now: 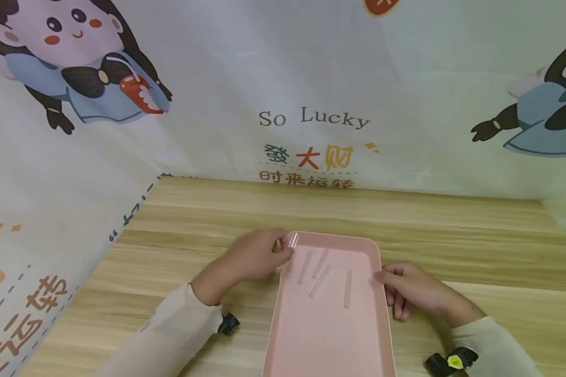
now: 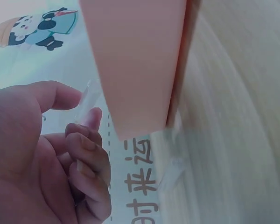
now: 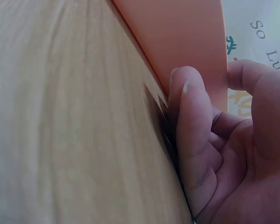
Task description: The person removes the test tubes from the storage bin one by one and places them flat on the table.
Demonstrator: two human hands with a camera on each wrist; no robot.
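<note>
Head: we see left hand (image 1: 257, 257) pinching clear tube (image 1: 293, 240)
Right hand (image 1: 411, 287): pinching pink tray (image 1: 330, 340)
Inside: four tubes (image 1: 347, 289) (wall (image 2: 140, 70) blocks wrist views)

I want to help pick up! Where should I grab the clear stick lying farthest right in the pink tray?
Probably best to pinch the clear stick at its middle, across its long sides, coming down from above. It is thin and lies flat, the pink tray has raised walls, and the other three sticks lie apart from it, leaving both long sides free.
</note>
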